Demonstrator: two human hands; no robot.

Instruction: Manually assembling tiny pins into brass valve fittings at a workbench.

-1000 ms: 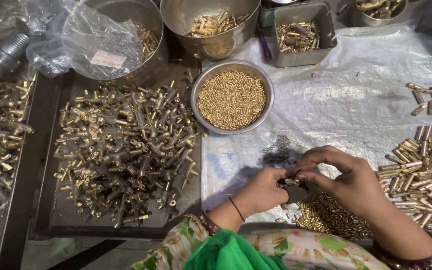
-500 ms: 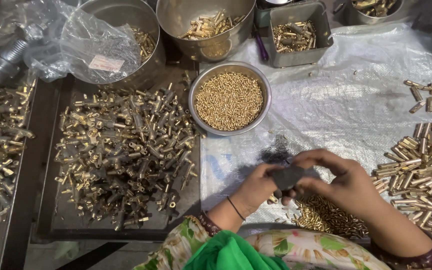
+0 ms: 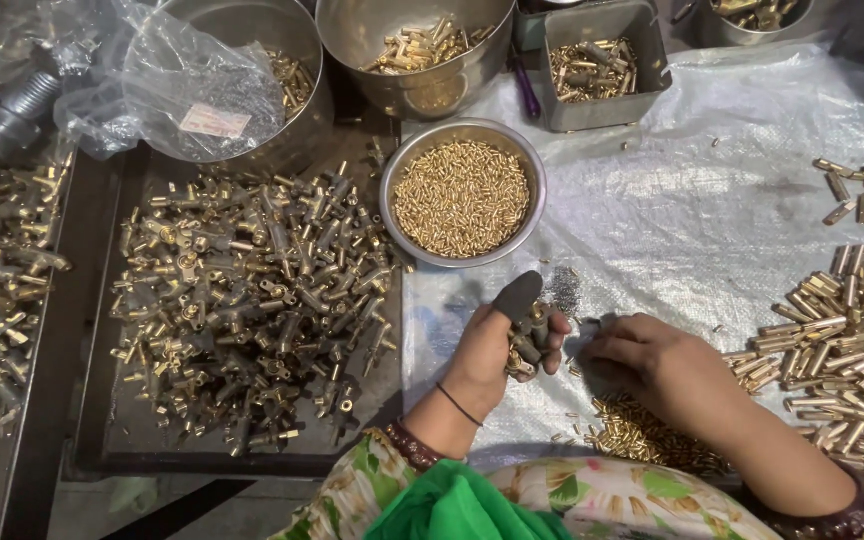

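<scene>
left hand [image 3: 497, 350] clamped round a brass fitting [image 3: 530, 335] standing upright – right hand [image 3: 652, 360] just beside it, fingers curled loosely, palm down on the plastic sheet [image 3: 712, 200]

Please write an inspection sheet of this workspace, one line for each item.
Surface: white woven plastic sheet, wrinkled.
Job's things: small brass fittings in the left hand; loose small brass pins below the right hand.
Clutter: round steel bowl of brass pins; dark tray of T-shaped brass fittings; pile of brass tubes; clear plastic bag.
Fingers: left thumb wears a dark cap.
Cables: nothing seen.
Surroundings: more steel bowls with brass parts.
</scene>
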